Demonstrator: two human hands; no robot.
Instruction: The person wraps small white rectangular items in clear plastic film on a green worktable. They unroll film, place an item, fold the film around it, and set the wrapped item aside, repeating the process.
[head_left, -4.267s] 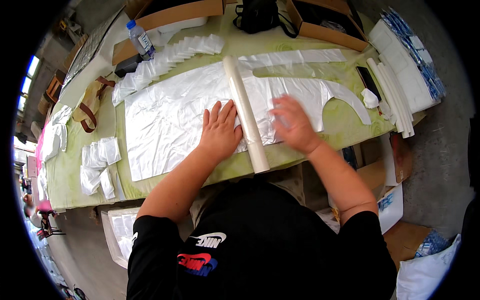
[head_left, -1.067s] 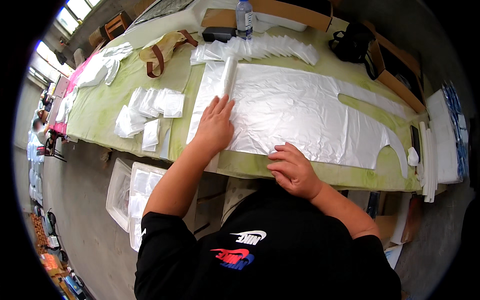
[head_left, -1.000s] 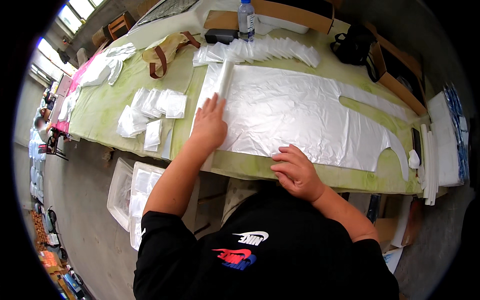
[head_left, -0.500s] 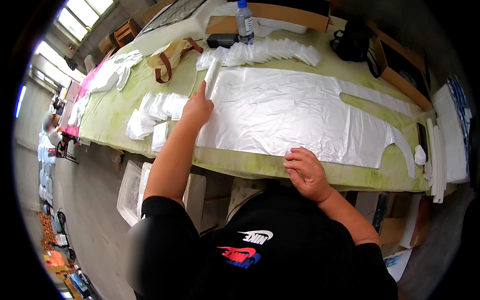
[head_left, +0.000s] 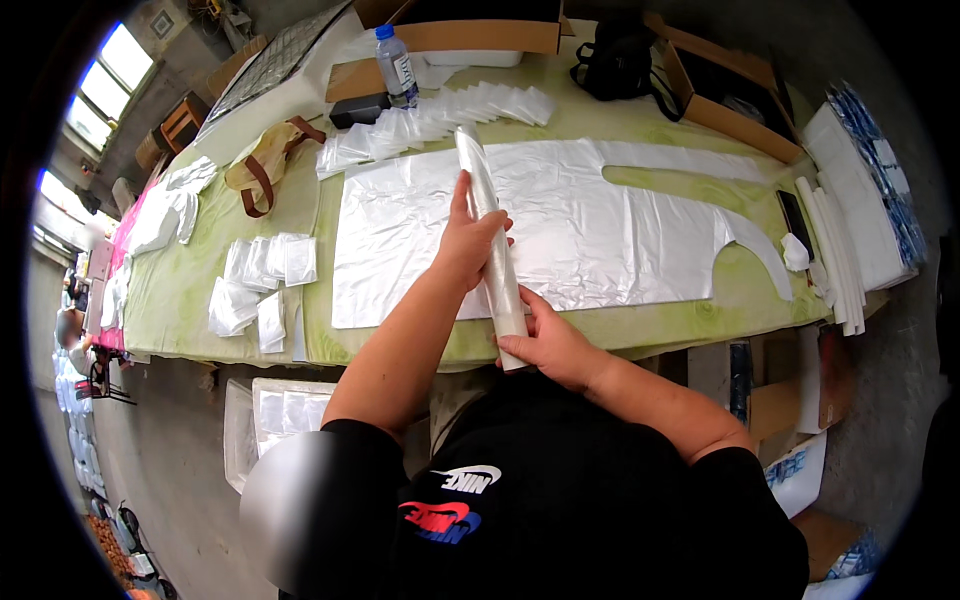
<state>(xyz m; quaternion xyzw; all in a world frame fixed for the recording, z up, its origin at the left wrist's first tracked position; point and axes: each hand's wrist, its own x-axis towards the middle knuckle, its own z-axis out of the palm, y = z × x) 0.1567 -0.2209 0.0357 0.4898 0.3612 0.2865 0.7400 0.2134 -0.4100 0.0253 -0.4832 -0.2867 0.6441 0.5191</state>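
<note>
Left-hand grip (head_left: pixel 470 240) closed round the upper half of a pale film roll (head_left: pixel 502 285), index finger laid up along it; right-hand grip (head_left: pixel 548 345) also closed on the same roll, at its near end, thumb on top; roll slants from far left to near right, above the white film sheet (head_left: pixel 620 250), near end past the worktop (head_left: pixel 560 335) edge, close to the black shirt (head_left: pixel 600 470); can't tell if the roll touches the sheet.

Sheet lies spread and creased on the green-covered worktop, two strips running off its right end; overlapping row of clear packets (head_left: pixel 440 118) along its far edge; more packets (head_left: pixel 265 268) left of it, apart from the sheet.

Behind the far row: blue-capped bottle (head_left: pixel 398 75) upright, small dark box (head_left: pixel 360 110) just beside it; yellowish bag (head_left: pixel 245 172) with brown handles at far left; black bag (head_left: pixel 612 65) next to an open cardboard box (head_left: pixel 735 110); right end has a dark phone (head_left: pixel 793 215), with white tubes (head_left: pixel 835 262) beside it.
</note>
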